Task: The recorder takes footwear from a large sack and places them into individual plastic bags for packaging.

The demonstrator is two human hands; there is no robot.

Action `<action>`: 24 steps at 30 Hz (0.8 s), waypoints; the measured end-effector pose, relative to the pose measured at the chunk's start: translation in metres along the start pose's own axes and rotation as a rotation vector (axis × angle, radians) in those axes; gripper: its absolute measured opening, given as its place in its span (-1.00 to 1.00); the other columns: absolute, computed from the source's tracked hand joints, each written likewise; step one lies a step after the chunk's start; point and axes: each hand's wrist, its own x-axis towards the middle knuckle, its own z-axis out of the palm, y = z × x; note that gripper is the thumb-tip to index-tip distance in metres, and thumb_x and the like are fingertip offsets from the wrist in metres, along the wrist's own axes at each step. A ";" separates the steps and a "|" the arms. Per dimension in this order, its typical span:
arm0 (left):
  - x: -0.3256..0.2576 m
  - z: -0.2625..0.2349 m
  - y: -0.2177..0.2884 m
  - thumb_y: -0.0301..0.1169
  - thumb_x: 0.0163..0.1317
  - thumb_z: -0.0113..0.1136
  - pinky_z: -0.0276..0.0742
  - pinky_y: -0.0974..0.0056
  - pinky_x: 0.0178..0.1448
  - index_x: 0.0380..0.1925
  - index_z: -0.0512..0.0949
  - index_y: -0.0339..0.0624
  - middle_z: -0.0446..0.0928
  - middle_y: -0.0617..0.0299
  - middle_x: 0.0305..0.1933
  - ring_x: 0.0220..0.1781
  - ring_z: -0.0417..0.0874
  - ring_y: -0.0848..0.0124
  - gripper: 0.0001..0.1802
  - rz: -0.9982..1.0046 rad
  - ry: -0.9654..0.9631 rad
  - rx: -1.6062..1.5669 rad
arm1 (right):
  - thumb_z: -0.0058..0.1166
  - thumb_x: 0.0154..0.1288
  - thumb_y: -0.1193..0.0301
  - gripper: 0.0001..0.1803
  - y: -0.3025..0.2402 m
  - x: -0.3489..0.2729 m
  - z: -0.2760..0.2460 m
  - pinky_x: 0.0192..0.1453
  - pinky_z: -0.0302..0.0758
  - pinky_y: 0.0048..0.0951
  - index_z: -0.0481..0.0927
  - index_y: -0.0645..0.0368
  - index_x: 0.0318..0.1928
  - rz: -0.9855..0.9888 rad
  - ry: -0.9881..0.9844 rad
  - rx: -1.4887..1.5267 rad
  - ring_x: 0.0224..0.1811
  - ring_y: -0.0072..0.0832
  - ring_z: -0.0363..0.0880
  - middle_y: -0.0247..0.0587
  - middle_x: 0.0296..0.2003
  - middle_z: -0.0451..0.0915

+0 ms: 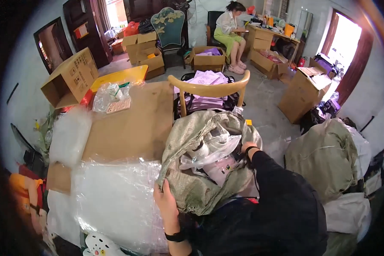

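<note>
A big olive woven sack (187,136) stands open in front of me, on a wooden chair. My left hand (166,204) grips the sack's near rim and holds the mouth open. My right hand (245,150) reaches down inside the sack, its fingers hidden among clear plastic bags (209,151) and a pale pink packet (221,170). Whether the right hand holds anything I cannot see.
A wooden table (128,123) lies to the left, with clear plastic sheets (111,200), bubble wrap (70,134), a cardboard box (70,77) and a small bag of items (113,96). A second full sack (322,158) stands at right. Several cardboard boxes cover the floor; a person sits at the back.
</note>
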 end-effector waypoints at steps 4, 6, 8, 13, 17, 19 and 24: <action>0.001 0.009 0.012 -0.34 0.31 0.00 0.37 0.30 0.02 -0.09 0.47 -0.41 0.53 0.07 -0.15 -0.12 0.48 0.36 -0.67 0.025 -0.064 0.022 | -0.05 0.07 0.38 -0.72 0.057 0.061 -0.022 -0.18 0.54 -0.15 0.65 0.22 -0.26 -0.406 0.447 -0.026 -0.25 -0.13 0.65 0.08 -0.32 0.64; 0.008 0.006 0.001 -0.35 0.31 0.01 0.36 0.29 0.05 -0.08 0.48 -0.41 0.54 0.03 -0.14 -0.12 0.49 0.33 -0.67 0.044 -0.069 -0.021 | -0.01 0.11 0.37 -0.74 0.080 0.092 -0.052 -0.33 0.41 -0.19 0.59 0.37 -0.45 -0.468 0.637 0.522 -0.39 -0.21 0.57 0.02 -0.53 0.57; 0.006 -0.006 -0.008 -0.34 0.30 0.01 0.35 0.26 0.08 -0.05 0.47 -0.43 0.54 -0.03 -0.09 -0.09 0.50 0.26 -0.64 -0.012 -0.044 0.020 | 0.09 0.09 0.36 -0.73 0.043 0.019 -0.082 -0.41 0.28 -0.30 0.55 0.40 -0.51 -0.414 0.462 1.123 -0.48 -0.53 0.28 -0.29 -0.60 0.42; 0.005 0.001 -0.005 -0.25 0.35 -0.02 0.36 0.29 0.07 -0.01 0.46 -0.41 0.53 0.04 -0.08 -0.08 0.50 0.34 -0.59 0.001 -0.090 0.018 | 0.05 0.08 0.37 -0.72 0.140 -0.003 -0.086 -0.37 0.28 -0.33 0.49 0.41 -0.52 -0.270 0.851 1.583 -0.51 -0.48 0.30 -0.27 -0.63 0.44; 0.007 -0.001 -0.001 -0.16 0.37 -0.04 0.39 0.29 0.01 -0.05 0.45 -0.44 0.53 0.04 -0.10 -0.11 0.49 0.34 -0.52 -0.048 -0.030 -0.097 | 0.03 0.09 0.30 -0.66 0.159 -0.014 -0.072 -0.23 0.38 -0.31 0.58 0.42 -0.34 0.034 0.968 1.337 -0.40 -0.40 0.50 -0.14 -0.46 0.60; 0.006 0.000 -0.001 -0.14 0.37 -0.06 0.39 0.28 0.00 -0.07 0.45 -0.45 0.52 0.04 -0.15 -0.14 0.49 0.33 -0.52 -0.009 -0.023 -0.144 | -0.04 0.13 0.23 -0.60 0.165 -0.017 -0.072 -0.17 0.36 -0.17 0.55 0.41 -0.35 0.091 0.958 1.156 -0.32 -0.08 0.52 0.09 -0.41 0.59; -0.004 -0.004 0.001 -0.19 0.32 0.04 0.32 0.23 0.13 0.10 0.31 -0.36 0.44 0.00 -0.03 0.01 0.42 0.27 -0.49 0.046 0.042 0.010 | -0.09 0.15 0.17 -0.54 0.140 -0.020 -0.081 -0.02 0.37 -0.13 0.57 0.39 -0.24 0.166 0.952 1.131 -0.10 0.09 0.52 0.22 -0.23 0.59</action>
